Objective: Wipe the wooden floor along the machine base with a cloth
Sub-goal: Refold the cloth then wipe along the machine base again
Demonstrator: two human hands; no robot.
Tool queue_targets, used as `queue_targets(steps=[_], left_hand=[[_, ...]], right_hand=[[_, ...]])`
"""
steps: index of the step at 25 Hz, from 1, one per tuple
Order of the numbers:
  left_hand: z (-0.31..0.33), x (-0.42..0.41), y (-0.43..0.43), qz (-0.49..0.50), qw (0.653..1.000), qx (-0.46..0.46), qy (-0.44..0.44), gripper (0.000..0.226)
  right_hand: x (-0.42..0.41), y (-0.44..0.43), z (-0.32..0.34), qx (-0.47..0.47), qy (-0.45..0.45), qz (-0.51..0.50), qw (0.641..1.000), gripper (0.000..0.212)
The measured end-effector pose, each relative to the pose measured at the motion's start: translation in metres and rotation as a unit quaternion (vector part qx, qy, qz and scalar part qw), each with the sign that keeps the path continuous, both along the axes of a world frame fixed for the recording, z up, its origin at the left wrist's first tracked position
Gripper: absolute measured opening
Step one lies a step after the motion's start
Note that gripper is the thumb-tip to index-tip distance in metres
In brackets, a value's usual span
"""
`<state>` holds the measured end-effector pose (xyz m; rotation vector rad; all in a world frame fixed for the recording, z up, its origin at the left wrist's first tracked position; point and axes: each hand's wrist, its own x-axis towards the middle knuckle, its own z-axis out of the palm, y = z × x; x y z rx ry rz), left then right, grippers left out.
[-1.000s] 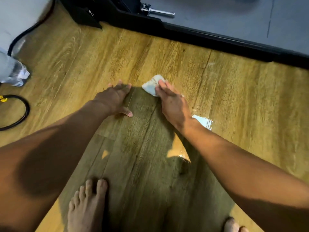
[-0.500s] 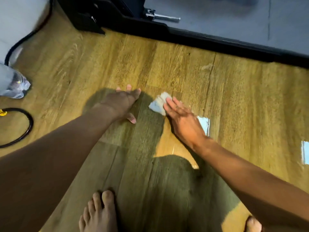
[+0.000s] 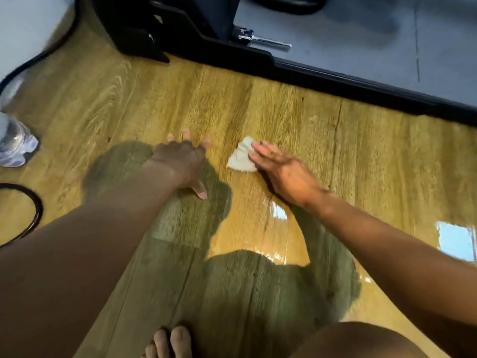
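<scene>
The cloth (image 3: pixel 242 156), a small pale wad, lies on the wooden floor (image 3: pixel 335 140), well short of the black machine base (image 3: pixel 335 78). The right hand (image 3: pixel 281 171) presses it with straight fingers from the cloth's near right side. Left of the cloth and apart from it, the left hand (image 3: pixel 183 158) rests flat, fingers spread.

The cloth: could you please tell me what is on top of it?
The right hand presses straight fingers on the right edge of the cloth; the rest shows bare. The floor beneath is covered.
</scene>
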<state>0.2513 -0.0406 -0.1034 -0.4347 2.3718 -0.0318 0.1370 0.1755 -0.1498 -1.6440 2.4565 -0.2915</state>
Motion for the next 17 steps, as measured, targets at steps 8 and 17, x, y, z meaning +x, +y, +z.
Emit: queue_targets(steps=[8, 17], left_hand=[[-0.013, -0.004, -0.011, 0.049, 0.996, 0.068, 0.020, 0.141], [-0.002, -0.006, -0.009, 0.068, 0.994, 0.091, 0.009, 0.145]], right_hand=[[-0.090, -0.117, -0.006, -0.002, -0.028, -0.240, 0.970, 0.055], [-0.020, -0.055, 0.015, 0.103, -0.031, -0.059, 0.992, 0.068]])
